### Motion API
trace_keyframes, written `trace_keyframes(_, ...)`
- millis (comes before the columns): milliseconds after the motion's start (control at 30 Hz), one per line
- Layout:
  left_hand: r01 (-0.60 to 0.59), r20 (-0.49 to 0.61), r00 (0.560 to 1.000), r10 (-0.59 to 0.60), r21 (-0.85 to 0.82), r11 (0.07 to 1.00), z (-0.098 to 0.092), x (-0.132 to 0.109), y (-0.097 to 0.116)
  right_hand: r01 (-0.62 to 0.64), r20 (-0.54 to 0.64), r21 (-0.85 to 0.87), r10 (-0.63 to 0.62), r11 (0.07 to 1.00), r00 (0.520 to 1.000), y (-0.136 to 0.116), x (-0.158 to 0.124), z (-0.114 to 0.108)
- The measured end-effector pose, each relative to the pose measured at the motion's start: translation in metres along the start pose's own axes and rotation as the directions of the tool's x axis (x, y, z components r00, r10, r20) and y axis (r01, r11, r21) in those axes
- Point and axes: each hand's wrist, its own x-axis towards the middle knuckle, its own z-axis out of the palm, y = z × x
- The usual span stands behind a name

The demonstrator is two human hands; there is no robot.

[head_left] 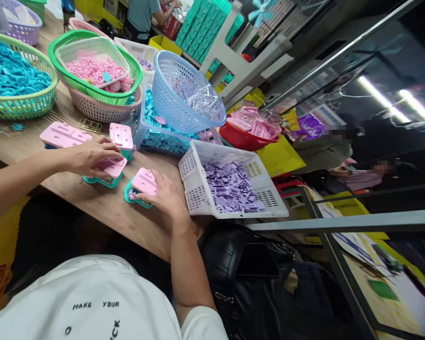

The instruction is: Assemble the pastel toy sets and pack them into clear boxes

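My left hand (94, 156) is closed over a small plastic toy piece (114, 166) with a pink top and teal base, which rests on the table. Fingers of my right hand (168, 192) grip the side of a similar pink-topped toy piece (145, 182), also with a teal base. Some of its contents show pale purple at the left end. Just behind my left hand stands another pink-and-teal piece (121, 137). A longer pink-topped piece (64, 134) lies beyond my left forearm. My palms and some fingertips are hidden.
A white crate (194, 208) of purple plastic parts is right of my right hand. Behind are a tilted blue basket (170, 89), a bin of teal parts (156, 141), and a green basket (53, 56). A black bag (226, 264) hangs by the table's right edge. Co-workers are farther back.
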Motion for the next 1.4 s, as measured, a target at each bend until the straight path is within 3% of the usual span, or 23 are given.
trace_keyframes(67, 0.001, -0.016, 1.000, -0.001, -0.008, 1.000, 0.001, -0.001, -0.002, -0.044, -0.031, -0.025, 0.043, 0.999, 0.999, -0.017, 0.009, 0.006)
trace_keyframes(200, 0.013, -0.044, 0.999, -0.015, -0.043, 0.999, 0.003, -0.008, -0.016, -0.037, 0.012, -0.058, 0.038, 0.998, 0.999, -0.046, 0.017, 0.009)
trace_keyframes(300, 0.011, -0.058, 0.998, -0.015, -0.069, 0.998, 0.000, -0.019, -0.025, 0.014, 0.051, -0.022, -0.012, 1.000, 0.999, -0.053, 0.019, 0.004)
trace_keyframes(367, 0.005, -0.100, 0.995, -0.010, -0.051, 0.999, -0.002, -0.025, -0.022, 0.049, 0.014, -0.010, -0.048, 0.999, 0.999, -0.054, 0.028, -0.001)
trace_keyframes(433, 0.003, -0.180, 0.984, -0.004, -0.009, 1.000, -0.001, -0.027, -0.011, 0.120, -0.054, -0.028, -0.121, 0.992, 0.991, -0.055, 0.048, -0.005)
trace_keyframes(500, 0.019, -0.254, 0.967, -0.009, 0.039, 0.999, 0.005, -0.023, 0.001, 0.269, -0.067, -0.051, -0.273, 0.962, 0.960, -0.059, 0.082, -0.007)
trace_keyframes(600, 0.057, -0.273, 0.962, -0.032, 0.084, 0.995, 0.020, -0.010, 0.010, 0.512, 0.098, -0.088, -0.504, 0.855, 0.858, -0.073, 0.142, -0.010)
trace_keyframes(733, 0.143, -0.330, 0.936, -0.119, 0.049, 0.988, 0.038, -0.004, 0.000, 0.589, 0.290, -0.176, -0.530, 0.789, 0.797, -0.091, 0.187, -0.009)
trace_keyframes(800, 0.139, -0.377, 0.918, -0.123, 0.014, 0.990, 0.047, -0.007, -0.009, 0.619, 0.339, -0.244, -0.532, 0.747, 0.776, -0.092, 0.185, -0.007)
trace_keyframes(867, 0.118, -0.405, 0.907, -0.113, -0.014, 0.993, 0.053, -0.010, -0.015, 0.608, 0.344, -0.304, -0.510, 0.734, 0.788, -0.089, 0.173, -0.006)
trace_keyframes(1000, 0.075, -0.395, 0.914, -0.092, -0.058, 0.995, 0.054, -0.010, -0.017, 0.364, 0.202, -0.302, -0.314, 0.881, 0.928, -0.077, 0.134, -0.006)
trace_keyframes(1067, 0.074, -0.343, 0.935, -0.093, -0.068, 0.995, 0.050, -0.009, -0.015, 0.260, 0.152, -0.283, -0.225, 0.923, 0.962, -0.072, 0.119, -0.007)
trace_keyframes(1200, 0.078, -0.296, 0.950, -0.096, -0.073, 0.994, 0.048, -0.008, -0.016, 0.280, 0.151, -0.297, -0.245, 0.913, 0.958, -0.069, 0.113, -0.011)
trace_keyframes(1400, 0.130, -0.325, 0.934, -0.151, -0.086, 0.988, 0.051, -0.012, -0.023, 0.342, 0.215, -0.204, -0.299, 0.917, 0.930, -0.073, 0.144, -0.009)
